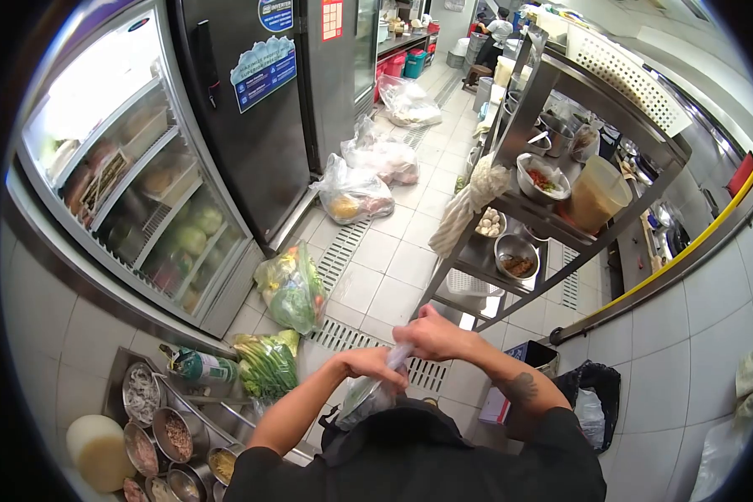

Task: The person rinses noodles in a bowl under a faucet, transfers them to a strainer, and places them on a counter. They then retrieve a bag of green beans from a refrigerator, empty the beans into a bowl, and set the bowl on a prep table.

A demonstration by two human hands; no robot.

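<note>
Both my hands meet close to my chest on a small clear plastic bag (pixel 366 398) with dark greenish contents. My right hand (pixel 437 335), on the tattooed forearm, pinches the twisted neck of the bag from above. My left hand (pixel 368 365) grips the bag just below that, over its full part. The bag's lower end hangs against my dark shirt and is partly hidden by my left hand.
Steel bowls of ingredients (pixel 163 435) sit at the lower left. Bags of vegetables (pixel 291 291) and other full plastic bags (pixel 353 197) lie on the tiled floor by the glass-door fridge (pixel 134 184). A steel rack (pixel 552 192) with bowls and a tub stands to the right. A person works far back.
</note>
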